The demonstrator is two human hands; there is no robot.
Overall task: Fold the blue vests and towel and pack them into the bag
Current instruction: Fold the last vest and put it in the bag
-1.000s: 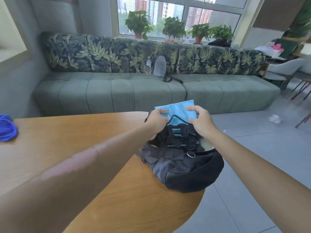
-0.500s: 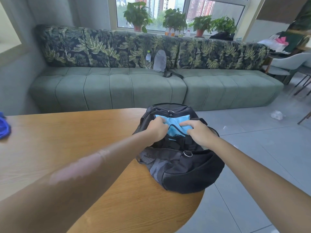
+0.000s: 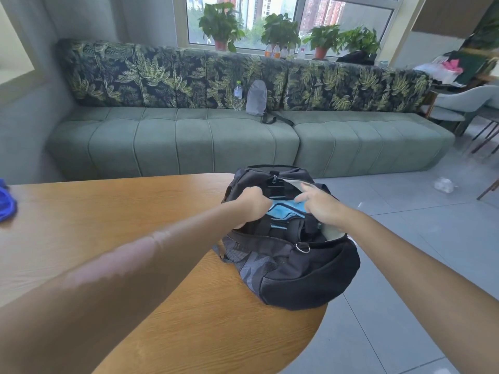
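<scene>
Apparently folded light-blue cloth (image 3: 283,207) lies between left hand (image 3: 252,201) and right hand (image 3: 321,206).

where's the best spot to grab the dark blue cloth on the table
Take the blue cloth by its bunched right edge, reaching with the left hand from the right across the bare table. It lies crumpled at the far left, mostly out of frame, so only that edge shows.
</scene>
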